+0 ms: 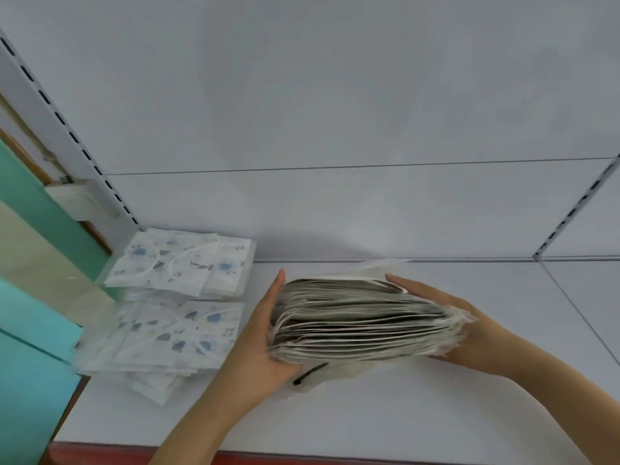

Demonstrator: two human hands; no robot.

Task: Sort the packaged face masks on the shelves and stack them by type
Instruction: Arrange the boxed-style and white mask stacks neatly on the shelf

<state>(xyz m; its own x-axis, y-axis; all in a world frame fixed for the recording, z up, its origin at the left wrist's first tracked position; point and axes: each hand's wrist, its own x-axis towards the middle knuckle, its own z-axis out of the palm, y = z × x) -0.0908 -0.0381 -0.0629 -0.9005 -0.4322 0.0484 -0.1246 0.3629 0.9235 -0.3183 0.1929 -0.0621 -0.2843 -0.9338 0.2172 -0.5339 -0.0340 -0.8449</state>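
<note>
**Grey mask stack held between both hands on the white shelf**

In front of you a white shelf runs wide under a plain white back panel, with slotted uprights at either side and a red strip along the shelf's near edge. At the centre you hold a thick stack of grey packaged masks, standing on edge so that the layered edges face you. Your left hand presses flat against the stack's left end, fingers straight and pointing toward the back panel. Your right hand lies along the right end with its fingers straight too, so the stack is squeezed between two flat palms. One grey mask with a black strap sticks out beneath, by your left palm. To the left, well apart from the stack, two piles of white printed masks lie flat, one behind the other, near the shelf's left end.
</note>
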